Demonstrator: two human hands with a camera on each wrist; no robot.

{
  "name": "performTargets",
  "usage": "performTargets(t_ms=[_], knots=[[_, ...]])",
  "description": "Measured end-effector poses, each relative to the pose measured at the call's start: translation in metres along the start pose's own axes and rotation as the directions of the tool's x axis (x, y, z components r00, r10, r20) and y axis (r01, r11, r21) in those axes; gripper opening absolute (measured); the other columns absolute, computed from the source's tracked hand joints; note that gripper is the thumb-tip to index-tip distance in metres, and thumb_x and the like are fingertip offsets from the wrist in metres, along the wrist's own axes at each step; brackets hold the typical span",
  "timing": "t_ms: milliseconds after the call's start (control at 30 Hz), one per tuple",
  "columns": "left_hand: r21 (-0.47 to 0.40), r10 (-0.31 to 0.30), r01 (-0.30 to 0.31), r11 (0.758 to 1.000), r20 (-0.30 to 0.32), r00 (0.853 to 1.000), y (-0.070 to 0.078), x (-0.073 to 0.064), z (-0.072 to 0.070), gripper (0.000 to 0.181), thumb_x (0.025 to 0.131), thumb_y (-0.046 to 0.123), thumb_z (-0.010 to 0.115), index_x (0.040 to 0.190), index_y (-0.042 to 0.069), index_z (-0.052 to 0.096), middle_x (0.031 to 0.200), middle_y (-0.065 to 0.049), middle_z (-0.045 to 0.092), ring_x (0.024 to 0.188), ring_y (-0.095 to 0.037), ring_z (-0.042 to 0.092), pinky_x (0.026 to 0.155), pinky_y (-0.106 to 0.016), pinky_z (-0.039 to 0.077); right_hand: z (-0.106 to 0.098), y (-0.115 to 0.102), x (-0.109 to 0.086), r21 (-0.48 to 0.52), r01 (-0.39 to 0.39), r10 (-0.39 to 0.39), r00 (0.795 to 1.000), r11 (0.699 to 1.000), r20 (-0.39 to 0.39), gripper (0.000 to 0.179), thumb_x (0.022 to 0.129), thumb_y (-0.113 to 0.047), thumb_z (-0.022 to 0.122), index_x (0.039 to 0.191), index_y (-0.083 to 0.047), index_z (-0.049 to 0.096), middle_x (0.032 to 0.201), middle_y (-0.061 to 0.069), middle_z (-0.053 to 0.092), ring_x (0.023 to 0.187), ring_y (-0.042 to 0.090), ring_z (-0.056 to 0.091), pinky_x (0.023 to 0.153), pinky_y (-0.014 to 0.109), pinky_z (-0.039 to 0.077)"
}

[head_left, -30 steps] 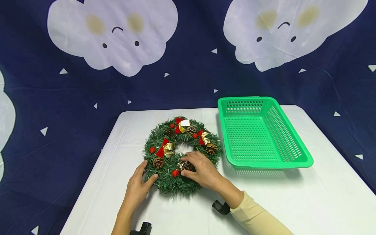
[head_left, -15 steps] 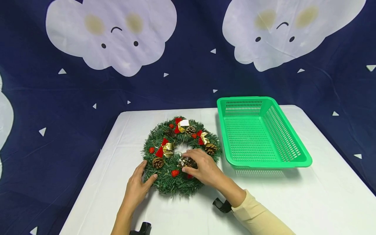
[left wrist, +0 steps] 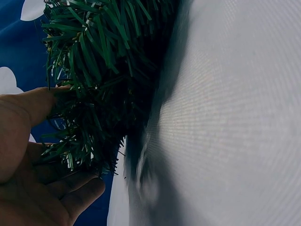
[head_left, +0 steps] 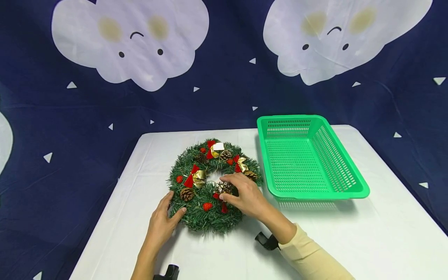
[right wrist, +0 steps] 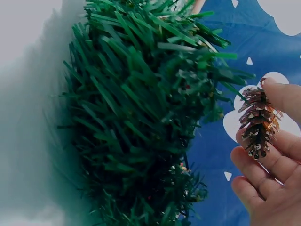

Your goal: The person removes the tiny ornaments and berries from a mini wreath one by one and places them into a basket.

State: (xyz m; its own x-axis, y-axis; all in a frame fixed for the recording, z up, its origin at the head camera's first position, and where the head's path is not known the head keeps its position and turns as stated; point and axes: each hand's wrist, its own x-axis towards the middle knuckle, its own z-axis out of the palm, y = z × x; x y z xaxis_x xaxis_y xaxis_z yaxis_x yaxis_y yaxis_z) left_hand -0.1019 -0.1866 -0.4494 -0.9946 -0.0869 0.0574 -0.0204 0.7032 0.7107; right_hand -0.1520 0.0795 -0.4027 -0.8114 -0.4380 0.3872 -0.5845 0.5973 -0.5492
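A green Christmas wreath (head_left: pixel 208 221) with red-and-gold bows, red berries and pine cones lies on the white table. My left hand (head_left: pixel 162 223) holds its near left edge, thumb on top and fingers around the outer side; the left wrist view shows the green needles (left wrist: pixel 94 94) between thumb and fingers. Over the near right part of the ring, my right hand (head_left: pixel 246 198) pinches a white-tipped pine cone (right wrist: pixel 257 125) between thumb and fingers. In the right wrist view the cone stands out beside the needles (right wrist: pixel 136 108). A red bow (head_left: pixel 224 207) shows beneath that hand.
A green perforated plastic basket (head_left: pixel 304 167) stands at the back right, close to the wreath. Black wrist-camera mounts (head_left: pixel 267 241) sit below both wrists. Behind the white-covered table (head_left: pixel 112 233) hangs a dark blue cloth with clouds.
My right hand has shifted slightly right and up with the pine cone, uncovering more of the red bow below it. The left hand keeps its place on the wreath.
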Motion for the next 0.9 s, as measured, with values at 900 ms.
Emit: performTargets(t_ms=[900], knots=[[0.0,-0.002,0.002,1.0,0.003,1.0,-0.001,0.0,0.0,0.075,0.087,0.03,0.066,0.147,0.003,0.03,0.151,-0.021,0.032,0.136,-0.044,0.034,0.109,-0.06,0.03,-0.028,0.009,0.004,0.096,-0.045,0.052,0.996,0.994,-0.072,0.049,0.081,-0.027,0.074,0.125,-0.013,0.059,0.125,0.008,0.062,0.119,0.027,0.056,0.1,0.048,0.046]])
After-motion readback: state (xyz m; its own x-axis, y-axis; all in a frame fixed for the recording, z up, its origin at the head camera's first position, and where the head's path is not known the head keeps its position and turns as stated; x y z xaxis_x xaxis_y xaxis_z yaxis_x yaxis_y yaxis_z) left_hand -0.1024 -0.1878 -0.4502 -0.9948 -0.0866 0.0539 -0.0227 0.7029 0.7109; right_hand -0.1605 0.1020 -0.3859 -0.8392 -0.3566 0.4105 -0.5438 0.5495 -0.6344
